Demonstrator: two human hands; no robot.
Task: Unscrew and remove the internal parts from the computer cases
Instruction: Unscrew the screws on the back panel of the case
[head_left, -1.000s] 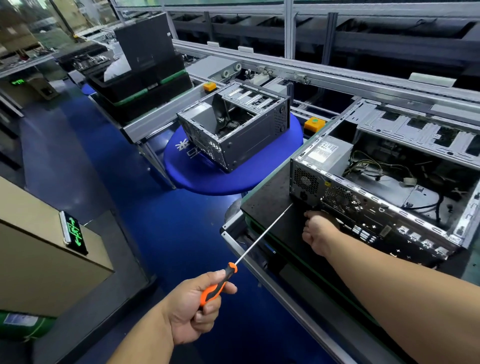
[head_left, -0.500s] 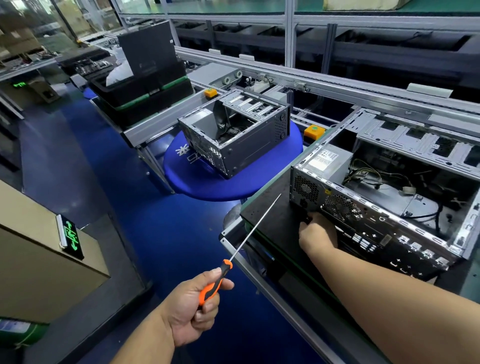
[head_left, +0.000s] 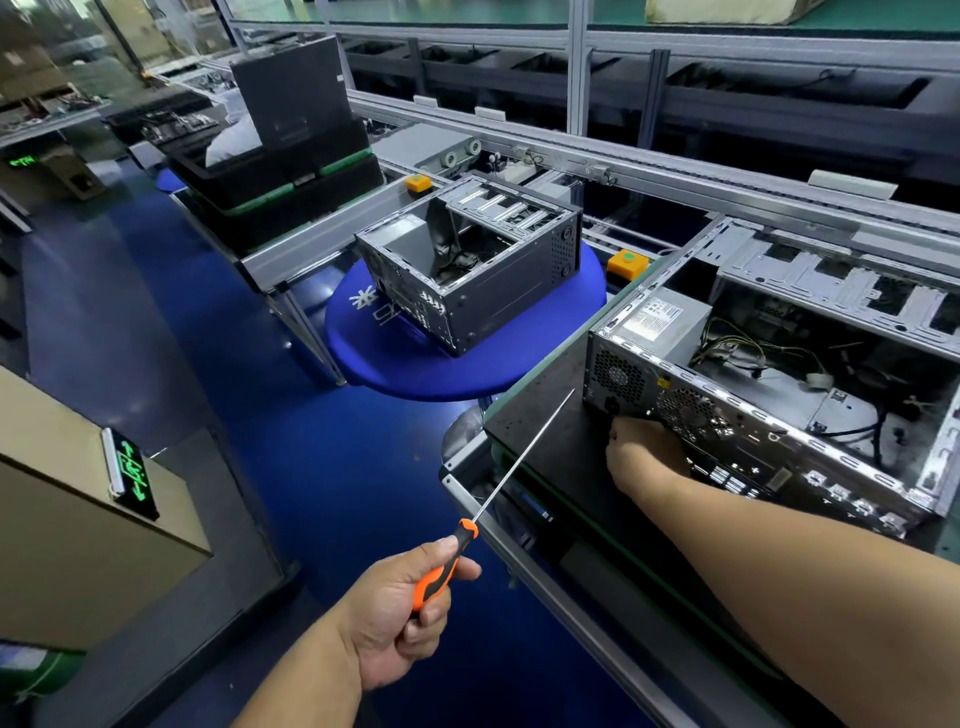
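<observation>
At the counter (head_left: 545, 431), we are working on two computer cases.
Our left hand (head_left: 400, 613) is still gripping one screwdriver (head_left: 447, 566); our right hand (head_left: 641, 454), fingers hidden, is staying against the near case (head_left: 753, 415), the far case (head_left: 467, 270) untouched.

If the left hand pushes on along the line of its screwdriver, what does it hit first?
Probably the grey computer case's perforated rear panel, near the power supply fan grille; the long orange-handled screwdriver in the left hand aims there, though depth is unclear.

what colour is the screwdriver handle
Orange and black, on the screwdriver gripped in the left hand; head view, the only one.
</observation>
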